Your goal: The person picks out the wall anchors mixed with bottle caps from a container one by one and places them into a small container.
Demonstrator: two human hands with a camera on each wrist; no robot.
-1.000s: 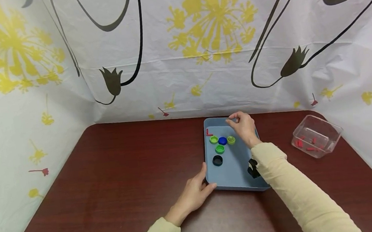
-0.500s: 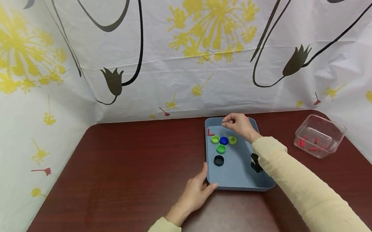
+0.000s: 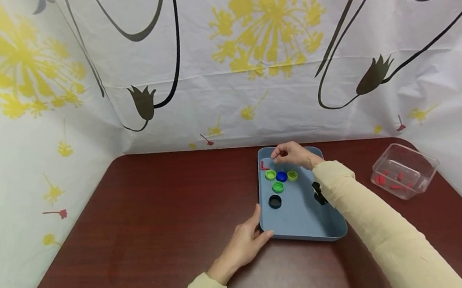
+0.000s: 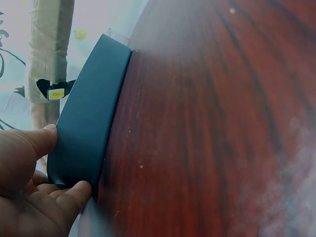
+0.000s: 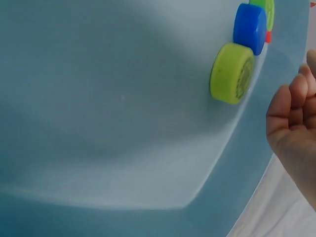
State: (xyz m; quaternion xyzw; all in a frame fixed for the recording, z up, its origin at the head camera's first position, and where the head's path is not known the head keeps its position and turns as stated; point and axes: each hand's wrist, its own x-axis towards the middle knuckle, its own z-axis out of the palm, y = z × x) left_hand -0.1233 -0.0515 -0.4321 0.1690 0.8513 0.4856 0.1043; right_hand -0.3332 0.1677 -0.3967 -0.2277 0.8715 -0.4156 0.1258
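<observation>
A shallow blue-grey tray [image 3: 301, 223] lies on the table. My left hand [image 3: 244, 241] holds its near left corner; in the left wrist view the thumb [image 4: 44, 143] and fingers press on that corner. Over the tray's far end is my right hand [image 3: 292, 153], with curled fingers; their tips are cut off in the right wrist view, so anything between them is hidden. Just left of it lies a red L-shaped piece [image 3: 264, 166]. Below are a lime cap [image 3: 270, 175], a blue cap [image 3: 282, 176], a yellow-green cap [image 5: 229, 74], a green cap [image 3: 278, 186] and a black cap [image 3: 275, 201].
A clear plastic box [image 3: 405, 171] with several small red pieces stands right of the tray. The dark wooden table [image 3: 158, 216] stretches away to the left. Behind it hangs a white patterned sheet [image 3: 190, 64].
My right hand has moved left across the tray's far end, its fingertips coming closer to the red L-shaped piece. My left hand stays at the corner. The whole view has shifted slightly.
</observation>
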